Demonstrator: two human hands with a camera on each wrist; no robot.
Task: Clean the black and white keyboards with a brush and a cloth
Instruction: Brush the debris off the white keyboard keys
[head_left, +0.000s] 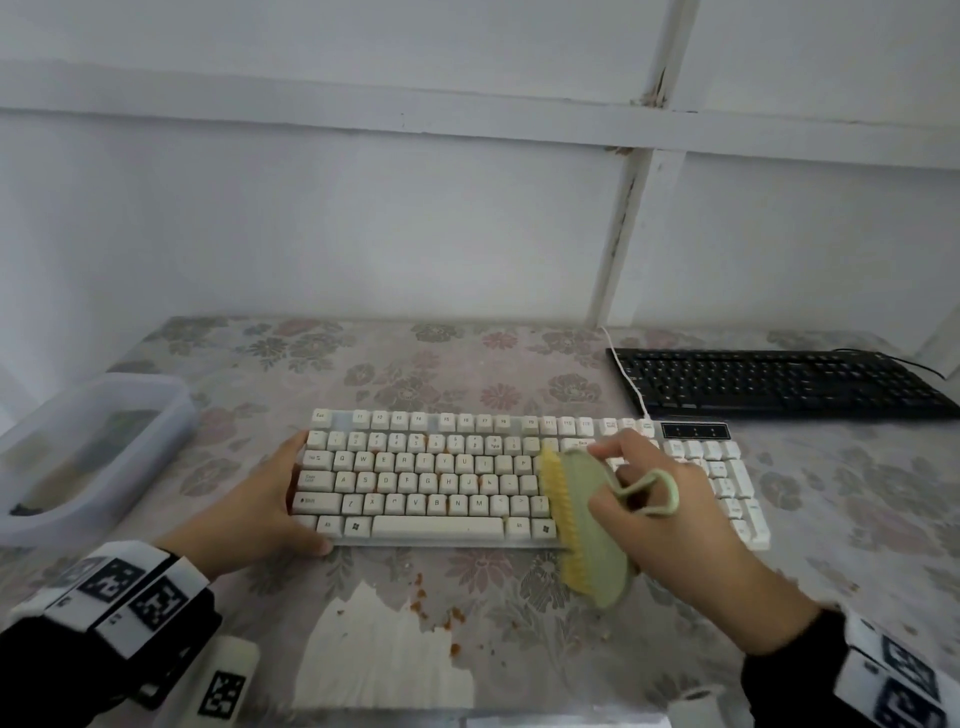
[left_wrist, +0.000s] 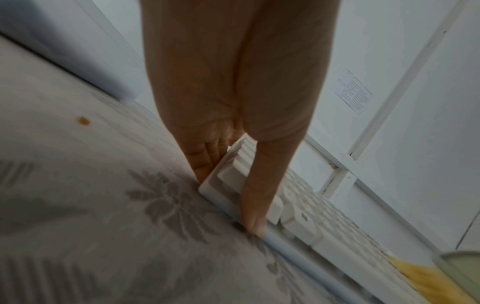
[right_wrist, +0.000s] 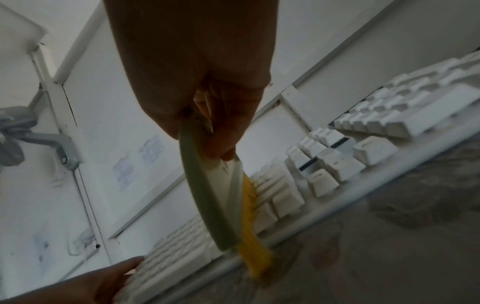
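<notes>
Brush in right hand closed grip

Brush and right hand cover white keyboard keys; black keyboard cut by right edge; tub contents blurred.

You've got two keyboards on the table — one white keyboard and one black keyboard. One brush and two hands, left hand and right hand. One clear plastic tub at the left, contents too blurred to count. Orange crumbs on the cloth — perhaps a dozen, hard to say.
</notes>
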